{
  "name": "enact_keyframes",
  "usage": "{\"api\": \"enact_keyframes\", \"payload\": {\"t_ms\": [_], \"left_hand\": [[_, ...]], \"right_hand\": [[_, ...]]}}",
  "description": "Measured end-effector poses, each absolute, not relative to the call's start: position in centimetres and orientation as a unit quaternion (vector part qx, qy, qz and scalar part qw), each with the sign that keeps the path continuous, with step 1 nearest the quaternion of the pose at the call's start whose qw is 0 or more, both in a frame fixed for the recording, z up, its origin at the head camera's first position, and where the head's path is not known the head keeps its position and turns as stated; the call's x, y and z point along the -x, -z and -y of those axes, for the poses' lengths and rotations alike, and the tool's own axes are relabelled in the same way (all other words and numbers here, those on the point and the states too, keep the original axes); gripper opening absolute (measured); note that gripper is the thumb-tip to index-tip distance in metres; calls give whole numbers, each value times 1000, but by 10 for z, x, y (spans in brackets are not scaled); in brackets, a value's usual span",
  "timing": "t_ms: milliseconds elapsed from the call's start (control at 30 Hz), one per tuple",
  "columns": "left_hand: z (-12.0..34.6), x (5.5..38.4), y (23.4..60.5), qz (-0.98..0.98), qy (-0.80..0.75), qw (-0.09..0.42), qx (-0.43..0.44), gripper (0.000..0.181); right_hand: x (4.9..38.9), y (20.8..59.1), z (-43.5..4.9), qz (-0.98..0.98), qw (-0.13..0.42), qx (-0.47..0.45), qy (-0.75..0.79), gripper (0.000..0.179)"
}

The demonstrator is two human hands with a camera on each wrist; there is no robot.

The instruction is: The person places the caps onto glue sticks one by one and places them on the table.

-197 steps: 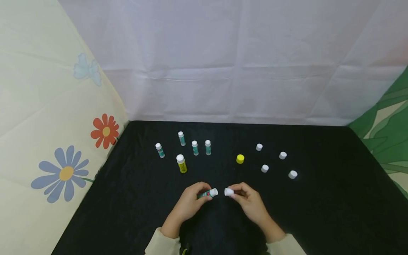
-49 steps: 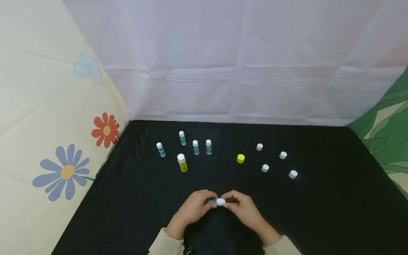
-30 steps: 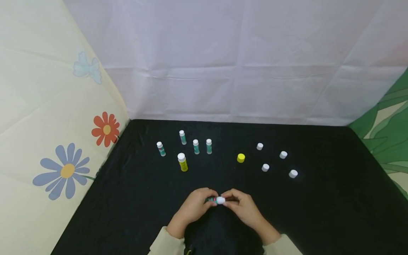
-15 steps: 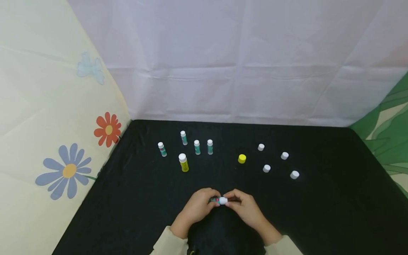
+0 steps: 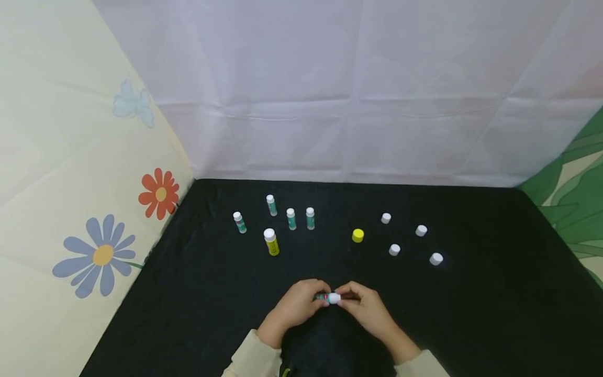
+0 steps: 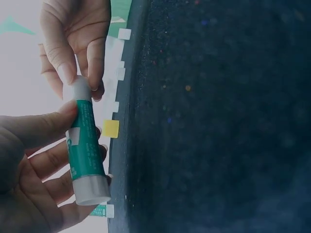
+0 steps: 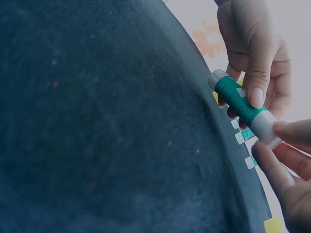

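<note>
A green glue stick (image 6: pixel 88 141) with a white cap (image 7: pixel 265 127) on one end is held sideways between both hands, low in the head view. My left hand (image 5: pixel 301 303) grips its green barrel, thumb on one side and fingers wrapped behind. The thumb and fingers of my right hand (image 5: pixel 367 308) pinch the white cap, which sits against the barrel. In the left wrist view the translucent base of the stick points toward the camera. Beyond the hands stands a yellow glue stick (image 5: pixel 271 242) with a white cap.
Several green glue sticks (image 5: pixel 291 219) with white caps stand at the back left of the black table (image 5: pixel 198 293). To the right are a yellow cap (image 5: pixel 358 235) and several loose white caps (image 5: pixel 436 258). A white cloth (image 5: pixel 282 94) hangs behind the table.
Earliest, the white cap was apart from the glue stick in my right hand; it is now on the stick's end. In the last second both hands have shifted slightly right, still holding both.
</note>
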State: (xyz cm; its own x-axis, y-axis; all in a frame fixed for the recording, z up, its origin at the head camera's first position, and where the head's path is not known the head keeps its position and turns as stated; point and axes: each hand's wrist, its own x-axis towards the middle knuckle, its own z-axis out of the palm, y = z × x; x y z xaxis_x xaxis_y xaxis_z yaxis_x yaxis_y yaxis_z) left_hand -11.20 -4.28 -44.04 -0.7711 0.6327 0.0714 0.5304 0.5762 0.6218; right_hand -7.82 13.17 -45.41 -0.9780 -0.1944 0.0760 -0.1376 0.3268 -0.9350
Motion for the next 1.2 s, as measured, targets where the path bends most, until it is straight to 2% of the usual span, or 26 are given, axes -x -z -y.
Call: {"api": "enact_keyframes", "payload": {"t_ms": [367, 833, 1200], "left_hand": [[34, 118, 439, -893, -265, 122, -343, 15], [24, 126, 439, -897, -238, 119, -352, 13], [23, 128, 441, -916, -205, 96, -331, 14]], "right_hand": [[77, 458, -137, -826, 20, 70, 559, 14], [86, 460, -147, -839, 24, 70, 540, 14], [95, 457, -156, -847, 29, 50, 529, 14]]}}
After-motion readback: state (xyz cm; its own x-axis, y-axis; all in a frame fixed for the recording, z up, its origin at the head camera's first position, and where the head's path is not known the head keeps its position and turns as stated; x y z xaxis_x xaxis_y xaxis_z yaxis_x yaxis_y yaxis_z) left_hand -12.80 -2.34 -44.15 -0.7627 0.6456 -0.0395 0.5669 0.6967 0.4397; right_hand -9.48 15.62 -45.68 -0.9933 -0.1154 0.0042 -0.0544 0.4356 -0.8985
